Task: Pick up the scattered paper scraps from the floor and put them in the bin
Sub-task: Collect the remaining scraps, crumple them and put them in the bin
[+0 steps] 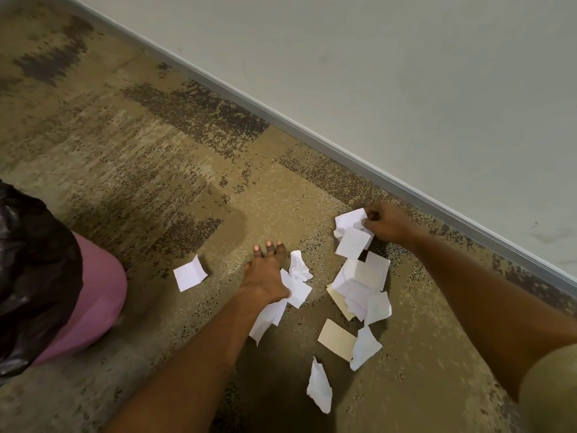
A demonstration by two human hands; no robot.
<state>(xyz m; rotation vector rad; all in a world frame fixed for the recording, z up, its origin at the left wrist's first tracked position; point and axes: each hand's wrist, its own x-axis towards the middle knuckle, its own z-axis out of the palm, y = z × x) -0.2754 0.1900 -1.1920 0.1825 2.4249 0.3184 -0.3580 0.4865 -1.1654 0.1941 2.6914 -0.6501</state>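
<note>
We see the left hand (pixel 265 276) low on the carpet (pixel 125 170), fingers stretched forward, thumb side clamping a bunch of white scraps (pixel 290 292) that trail back under the wrist. Right hand (pixel 385 221) is closed, pinching a wad of scraps (pixel 351 232) near the baseboard (pixel 312 129). Loose pile (pixel 362 289) lies between both hands, more pieces trailing toward us. One lone scrap (pixel 189 274) sits left of the left hand, apart. Pink bin (pixel 90 295) with black liner (pixel 34 270) at far left.
</note>
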